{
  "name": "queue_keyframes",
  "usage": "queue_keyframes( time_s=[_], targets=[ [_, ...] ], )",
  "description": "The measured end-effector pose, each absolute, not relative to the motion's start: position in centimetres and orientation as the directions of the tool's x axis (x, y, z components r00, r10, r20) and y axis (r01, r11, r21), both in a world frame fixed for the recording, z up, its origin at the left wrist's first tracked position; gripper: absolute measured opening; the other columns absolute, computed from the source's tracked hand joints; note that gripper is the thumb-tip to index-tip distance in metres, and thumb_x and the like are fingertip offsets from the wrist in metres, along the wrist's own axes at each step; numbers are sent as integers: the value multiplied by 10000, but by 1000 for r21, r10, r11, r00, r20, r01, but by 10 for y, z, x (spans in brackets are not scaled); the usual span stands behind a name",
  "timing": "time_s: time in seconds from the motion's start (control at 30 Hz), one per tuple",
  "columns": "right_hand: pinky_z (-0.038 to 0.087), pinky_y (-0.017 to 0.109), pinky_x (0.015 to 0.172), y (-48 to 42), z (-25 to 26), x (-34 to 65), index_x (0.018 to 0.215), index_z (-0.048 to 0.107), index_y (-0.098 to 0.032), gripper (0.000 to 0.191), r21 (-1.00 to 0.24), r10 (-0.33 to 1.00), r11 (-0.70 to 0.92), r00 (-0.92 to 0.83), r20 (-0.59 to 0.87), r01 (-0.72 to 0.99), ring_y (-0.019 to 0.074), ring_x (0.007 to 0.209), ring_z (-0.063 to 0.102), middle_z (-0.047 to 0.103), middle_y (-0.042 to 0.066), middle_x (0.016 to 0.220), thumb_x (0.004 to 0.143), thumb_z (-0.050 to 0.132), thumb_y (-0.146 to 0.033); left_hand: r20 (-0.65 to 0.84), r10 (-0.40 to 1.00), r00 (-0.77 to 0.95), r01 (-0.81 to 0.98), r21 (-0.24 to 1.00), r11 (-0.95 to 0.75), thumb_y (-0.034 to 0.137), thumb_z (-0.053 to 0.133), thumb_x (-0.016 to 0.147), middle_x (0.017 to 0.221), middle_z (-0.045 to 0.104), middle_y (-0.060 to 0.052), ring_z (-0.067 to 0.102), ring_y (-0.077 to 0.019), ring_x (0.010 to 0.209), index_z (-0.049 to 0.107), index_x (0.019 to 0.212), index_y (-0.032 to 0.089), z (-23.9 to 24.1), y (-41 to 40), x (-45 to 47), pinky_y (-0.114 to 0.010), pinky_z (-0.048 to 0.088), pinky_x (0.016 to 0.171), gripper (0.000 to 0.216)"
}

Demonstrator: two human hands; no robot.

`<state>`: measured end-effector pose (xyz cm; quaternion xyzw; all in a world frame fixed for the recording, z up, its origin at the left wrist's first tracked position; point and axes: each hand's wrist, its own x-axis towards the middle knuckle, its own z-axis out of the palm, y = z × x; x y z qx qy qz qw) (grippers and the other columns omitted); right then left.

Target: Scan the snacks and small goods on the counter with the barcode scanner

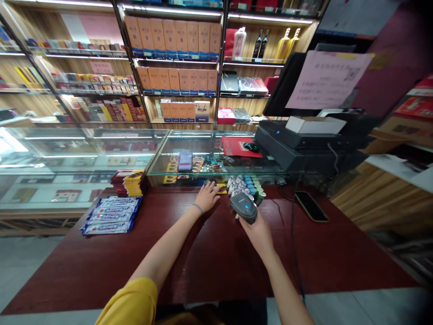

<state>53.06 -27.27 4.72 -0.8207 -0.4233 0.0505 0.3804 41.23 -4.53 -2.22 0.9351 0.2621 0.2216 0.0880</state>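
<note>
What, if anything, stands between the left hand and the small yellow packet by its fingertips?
Nothing visible does. The left hand lies right beside the yellow packet; whether they touch is too small to tell. The clustered small cylinders stand on the packet's far side from that hand.

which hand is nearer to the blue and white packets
Left. The left hand is to the right of the packets, across part of the counter; the right hand, holding the scanner, is farther right.
</note>
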Motion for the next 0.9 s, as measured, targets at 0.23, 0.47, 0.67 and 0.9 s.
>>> queue_keyframes(
  time_s=[0.23, 0.47, 0.67, 0.9],
  targets=[
    [497, 319, 660, -276, 49, 530, 1259, 579, -206, 545, -680, 727, -373, 654, 208, 631, 314, 872, 720, 753, 117, 876, 791, 592, -484, 376, 623, 686, 314, 619, -720, 410, 698, 801, 1380, 557, -130, 446, -336, 1341, 650, 1188, 295, -36, -43, 422, -564, 230, 1146, 407],
    [486, 317, 648, -277, 50, 529, 1288, 560, -219, 550, -684, 730, -393, 661, 174, 615, 322, 882, 720, 755, 117, 914, 788, 614, -444, 311, 609, 729, 324, 627, -708, 410, 686, 822, 1065, 676, -135, 614, -277, 1084, 675, 945, 246, -21, -48, 414, -393, 415, 1013, 205],
    [484, 312, 643, -277, 53, 526, 1253, 566, -213, 512, -665, 734, -396, 653, 184, 633, 313, 869, 722, 752, 114, 903, 800, 605, -449, 268, 478, 836, 266, 564, -782, 360, 638, 864, 901, 681, -144, 661, -256, 896, 677, 970, 206, -2, -40, 405, -339, 467, 870, 191],
    [485, 310, 629, -274, 49, 519, 1226, 586, -213, 518, -662, 720, -389, 660, 215, 640, 314, 844, 722, 751, 118, 879, 781, 605, -478, 390, 584, 712, 292, 592, -751, 391, 576, 891, 785, 692, -67, 646, -196, 724, 679, 1001, 242, 14, -44, 360, -267, 459, 754, 212]
  ],
)
